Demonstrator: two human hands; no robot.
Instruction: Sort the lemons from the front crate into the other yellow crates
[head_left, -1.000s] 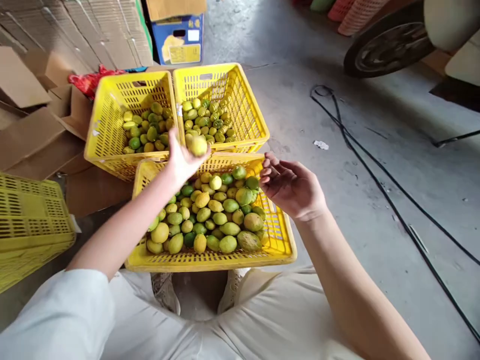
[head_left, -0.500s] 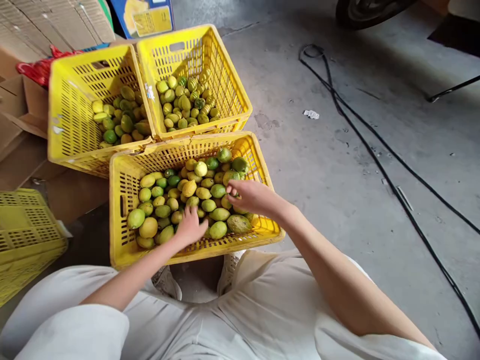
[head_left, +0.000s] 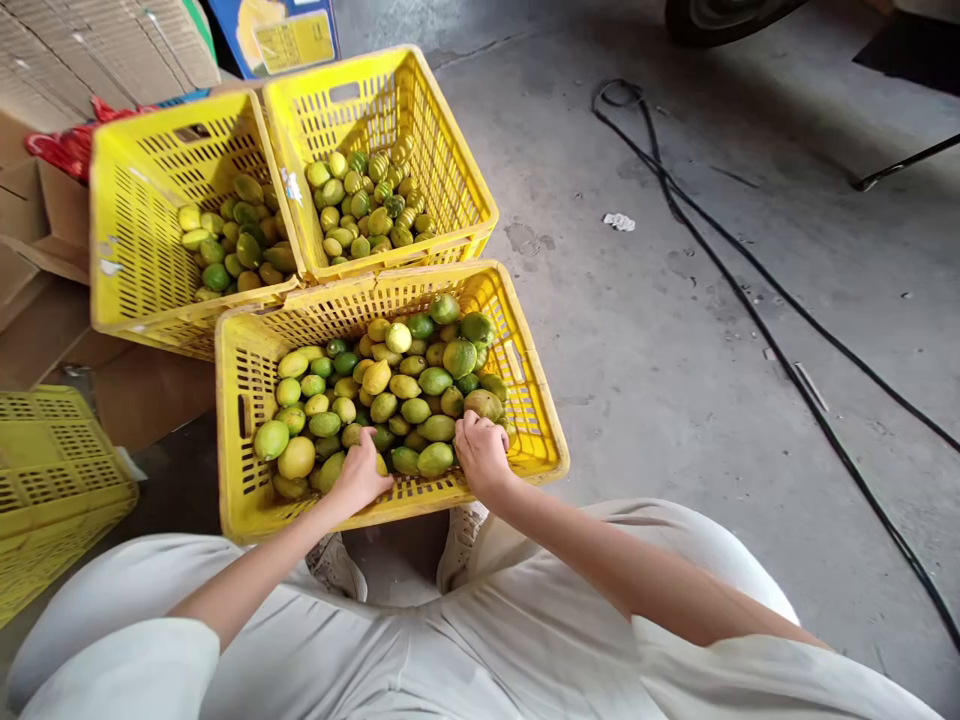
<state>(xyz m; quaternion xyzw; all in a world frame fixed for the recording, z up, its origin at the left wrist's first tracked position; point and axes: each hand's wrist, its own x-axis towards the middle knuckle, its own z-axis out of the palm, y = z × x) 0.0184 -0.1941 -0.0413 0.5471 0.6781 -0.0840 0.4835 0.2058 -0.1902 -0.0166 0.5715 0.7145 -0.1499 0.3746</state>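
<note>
A yellow plastic crate (head_left: 525,380) full of green and yellow citrus fruit (head_left: 390,385) sits on the floor between my knees. My left hand (head_left: 360,472) reaches into its near edge, fingers curled over a fruit that is mostly hidden. My right hand (head_left: 482,452) is also at the near edge, on the right, fingers closed down on a fruit I cannot see clearly. Two more yellow crates stand behind: the left one (head_left: 127,230) and the right one (head_left: 442,150), each partly filled with the same fruit.
Another yellow crate (head_left: 52,480) lies upside down at the left. Flattened cardboard boxes (head_left: 45,200) and a blue carton (head_left: 277,30) lie behind the crates. Black cables (head_left: 750,290) run across the concrete floor at the right, and a tyre (head_left: 720,12) shows at the top.
A second ago my left hand held a fruit up near the far crates and my right hand was raised open. Both hands have since come down to the near edge of the front crate.
</note>
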